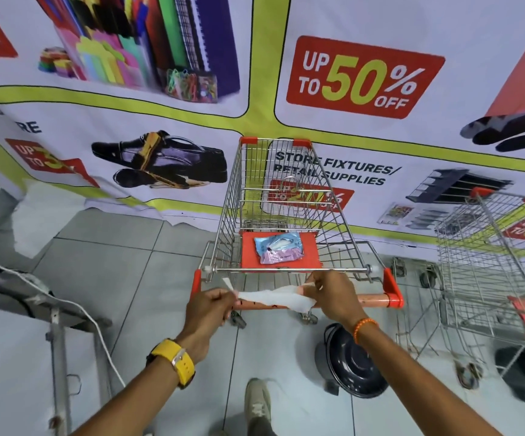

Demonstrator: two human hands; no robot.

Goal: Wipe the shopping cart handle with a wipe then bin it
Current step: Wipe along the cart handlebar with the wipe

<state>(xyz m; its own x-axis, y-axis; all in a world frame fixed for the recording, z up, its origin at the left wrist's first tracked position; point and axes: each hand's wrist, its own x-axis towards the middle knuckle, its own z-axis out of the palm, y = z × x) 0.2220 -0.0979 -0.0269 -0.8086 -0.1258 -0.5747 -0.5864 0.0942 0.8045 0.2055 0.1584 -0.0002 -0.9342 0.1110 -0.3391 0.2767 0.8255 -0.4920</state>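
A white wipe [273, 296] is stretched between both hands just in front of the cart's orange handle [371, 299]. My left hand [209, 306] pinches its left end, and my right hand [330, 295] grips its right end over the handle. The shopping cart [286, 196] stands straight ahead against a printed wall banner. A blue and pink pack of wipes [278, 251] lies on the cart's orange seat flap [309, 258]. A dark round bin [352, 363] with its lid stands on the floor, below and right of the handle.
A second wire cart [493, 256] is parked at the right. A metal frame with a white cable [56, 313] stands at the left. My shoe [256, 401] shows on the grey tiled floor.
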